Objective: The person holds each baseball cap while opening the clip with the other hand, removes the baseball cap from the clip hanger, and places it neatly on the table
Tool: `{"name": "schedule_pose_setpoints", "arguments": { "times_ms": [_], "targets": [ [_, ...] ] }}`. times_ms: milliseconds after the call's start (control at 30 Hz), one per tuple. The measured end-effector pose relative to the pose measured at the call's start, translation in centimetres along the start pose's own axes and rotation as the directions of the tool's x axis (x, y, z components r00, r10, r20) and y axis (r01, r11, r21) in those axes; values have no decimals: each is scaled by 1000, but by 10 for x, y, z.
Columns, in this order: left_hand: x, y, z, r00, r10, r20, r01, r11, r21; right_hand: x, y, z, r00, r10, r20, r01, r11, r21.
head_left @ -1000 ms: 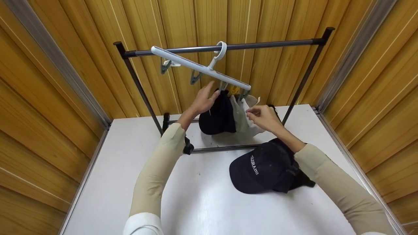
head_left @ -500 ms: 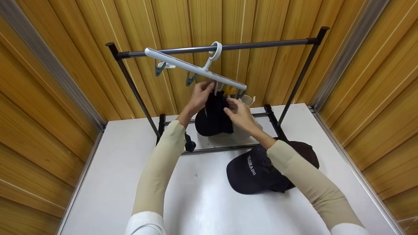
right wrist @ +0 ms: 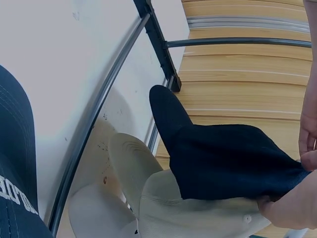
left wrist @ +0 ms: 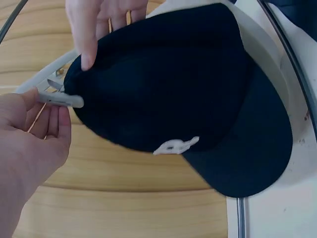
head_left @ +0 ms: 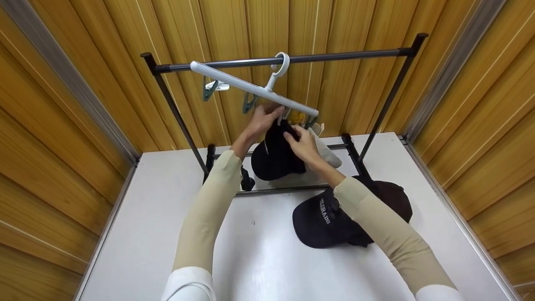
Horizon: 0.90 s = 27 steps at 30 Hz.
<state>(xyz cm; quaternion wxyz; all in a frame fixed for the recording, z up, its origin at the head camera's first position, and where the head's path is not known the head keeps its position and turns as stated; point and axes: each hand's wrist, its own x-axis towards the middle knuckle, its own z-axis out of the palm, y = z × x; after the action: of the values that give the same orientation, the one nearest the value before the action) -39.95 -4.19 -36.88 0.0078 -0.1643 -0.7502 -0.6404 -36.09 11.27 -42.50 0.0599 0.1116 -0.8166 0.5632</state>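
A dark cap (head_left: 273,154) with a small white emblem hangs crown-up from a white clip hanger (head_left: 250,86). My left hand (head_left: 260,121) is just under the hanger bar. In the left wrist view its thumb and fingers pinch a pale clip (left wrist: 62,99) whose end lies at the crown edge of the cap. My right hand (head_left: 305,146) pinches the same cap by the crown near the clip, its thumb (left wrist: 88,54) on the near face. Pale caps (right wrist: 173,213) hang right behind, partly hidden by the dark one and the right hand.
The hanger hooks over the dark rail (head_left: 347,55) of a rack. Green clips (head_left: 250,102) hang from its left half, a yellow clip (head_left: 296,116) from its right. A navy lettered cap (head_left: 322,221) and a dark brown cap (head_left: 395,196) lie on the white surface (head_left: 259,259).
My right hand has moved left from the pale caps to the dark cap and now pinches it. My left hand, earlier spread beside the cap, now pinches the clip.
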Motion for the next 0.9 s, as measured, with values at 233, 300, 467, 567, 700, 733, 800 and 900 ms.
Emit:
{"name": "schedule_pose_setpoints", "arguments": {
  "times_ms": [233,300,467,567,700,733,800,900],
  "targets": [
    [1,-5,-2,996,10,84,0,993,-116,-4,-1,0,1000,-15,-16,14,1000,-24],
    [0,-6,-4,993,11,119,9,986,-164,-6,-1,0,1000,-5,-25,4,999,-41],
    [-3,-7,-5,992,1,129,24,981,-191,-8,-1,-1,1000,-3,-23,1,998,-59],
    [-6,-6,-4,992,-66,104,80,988,-132,-10,-2,-2,1000,3,-17,-4,998,-67],
    [-8,-2,-2,990,-123,63,129,985,-111,-12,-4,-2,999,22,-25,-24,997,-71],
    [-8,-1,-1,990,-128,53,134,983,-124,-12,-5,-2,999,26,-27,-28,997,-72],
    [-7,2,2,992,-120,35,124,977,-171,-13,-6,-2,999,25,-21,-26,998,-60],
    [-6,5,4,992,-127,28,130,969,-212,-14,-9,0,1000,14,-19,-15,998,-61]
  ]
}}
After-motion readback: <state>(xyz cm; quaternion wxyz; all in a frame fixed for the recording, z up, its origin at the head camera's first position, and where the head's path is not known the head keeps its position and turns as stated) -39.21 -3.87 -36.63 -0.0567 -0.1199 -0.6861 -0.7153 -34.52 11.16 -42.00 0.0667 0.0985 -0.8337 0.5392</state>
